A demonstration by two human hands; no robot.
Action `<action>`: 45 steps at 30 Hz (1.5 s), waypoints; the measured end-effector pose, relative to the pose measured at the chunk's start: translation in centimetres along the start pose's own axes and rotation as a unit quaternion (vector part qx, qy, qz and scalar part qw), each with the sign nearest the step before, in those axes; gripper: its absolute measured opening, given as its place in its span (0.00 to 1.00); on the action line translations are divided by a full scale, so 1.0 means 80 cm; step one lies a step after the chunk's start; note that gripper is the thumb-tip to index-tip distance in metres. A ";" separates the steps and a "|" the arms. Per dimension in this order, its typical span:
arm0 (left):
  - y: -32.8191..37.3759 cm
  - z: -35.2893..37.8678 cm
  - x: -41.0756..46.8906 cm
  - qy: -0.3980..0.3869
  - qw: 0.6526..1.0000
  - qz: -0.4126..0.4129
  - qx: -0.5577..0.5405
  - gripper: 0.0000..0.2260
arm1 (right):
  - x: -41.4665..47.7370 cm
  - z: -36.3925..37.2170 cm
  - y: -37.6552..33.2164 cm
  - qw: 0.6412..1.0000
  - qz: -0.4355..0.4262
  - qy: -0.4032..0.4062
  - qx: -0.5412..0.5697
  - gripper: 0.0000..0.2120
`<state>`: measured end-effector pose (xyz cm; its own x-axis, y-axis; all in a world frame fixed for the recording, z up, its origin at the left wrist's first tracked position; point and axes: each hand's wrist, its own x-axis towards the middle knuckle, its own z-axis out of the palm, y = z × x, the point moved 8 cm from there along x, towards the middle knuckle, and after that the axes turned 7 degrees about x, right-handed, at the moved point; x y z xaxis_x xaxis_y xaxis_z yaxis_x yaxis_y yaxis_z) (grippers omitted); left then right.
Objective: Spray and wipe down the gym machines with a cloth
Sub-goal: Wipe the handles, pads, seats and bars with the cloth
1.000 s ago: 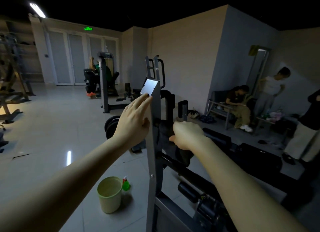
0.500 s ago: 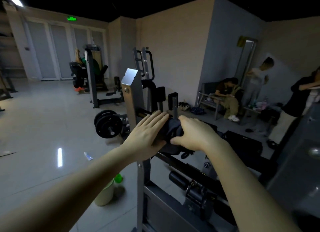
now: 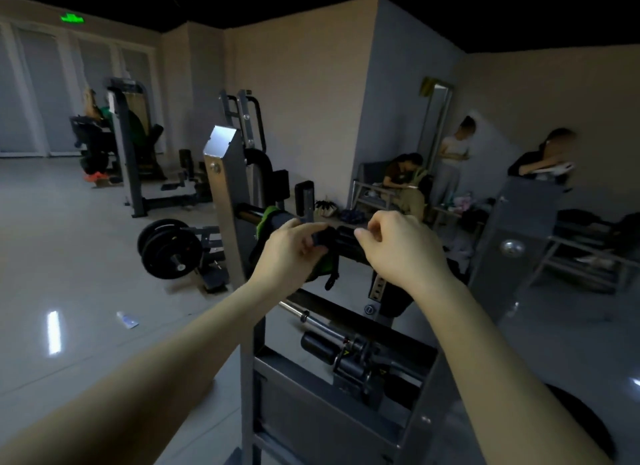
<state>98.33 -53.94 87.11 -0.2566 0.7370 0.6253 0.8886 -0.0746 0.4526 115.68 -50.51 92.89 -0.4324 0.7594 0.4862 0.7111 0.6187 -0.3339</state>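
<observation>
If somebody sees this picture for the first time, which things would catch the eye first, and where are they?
First come the two bare arms in the middle: the left hand pinches a dark and green cloth draped over the machine's bar, and the right hand is curled beside it. Next are the silver upright post just left of the hands and the black weight plates low down, farther left.

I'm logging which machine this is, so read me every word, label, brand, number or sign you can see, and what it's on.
No text here can be read.
Green lit sign, top left of the view: glowing, but too blurred to read.
Yellow stickers low on the machine: too small to read.
Small packet on the floor: no legible print.
</observation>
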 end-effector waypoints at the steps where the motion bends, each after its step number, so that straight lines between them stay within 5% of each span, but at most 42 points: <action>1: -0.003 -0.002 0.003 0.003 1.000 -0.014 -0.012 0.19 | -0.003 -0.002 0.001 1.000 0.006 -0.005 0.005 0.14; 8: 0.001 0.001 0.003 -0.015 0.978 -0.121 -0.168 0.14 | -0.021 -0.011 -0.007 0.999 0.010 -0.037 0.000 0.14; 15: 0.051 0.040 -0.027 -0.101 0.905 -0.176 -0.375 0.14 | -0.059 -0.050 -0.011 0.998 -0.052 -0.013 -0.021 0.14; 23: 0.137 0.063 -0.043 -0.141 0.882 -0.120 -0.434 0.14 | -0.069 -0.168 -0.003 0.957 -0.213 0.166 -0.109 0.08; 26: 0.145 0.052 -0.048 -0.121 0.922 -0.065 -0.361 0.15 | -0.059 -0.188 0.032 0.951 -0.201 0.221 -0.084 0.07; 28: 0.145 0.039 -0.049 -0.026 0.991 0.026 -0.128 0.14 | -0.053 -0.183 0.058 0.957 -0.182 0.219 -0.054 0.11; 31: 0.151 0.051 -0.053 0.024 0.990 0.091 0.107 0.21 | -0.052 -0.172 0.085 0.958 -0.191 0.213 0.016 0.15; 39: 0.169 0.092 -0.033 -0.010 0.993 -0.003 0.115 0.21 | -0.052 -0.173 0.103 0.943 -0.207 0.223 0.134 0.17; 42: 0.183 0.091 -0.038 -0.033 0.996 0.038 0.075 0.13 | -0.051 -0.171 0.103 0.941 -0.216 0.209 0.158 0.18; 45: 0.188 0.071 -0.057 0.004 0.990 0.076 0.122 0.17 | -0.053 -0.169 0.104 0.942 -0.215 0.199 0.164 0.19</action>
<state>114.97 -54.62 87.47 -0.1152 0.7245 0.6796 0.9823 -0.0187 0.1865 130.89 -51.29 99.00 -0.3525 0.3301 0.8757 0.2803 0.9300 -0.2377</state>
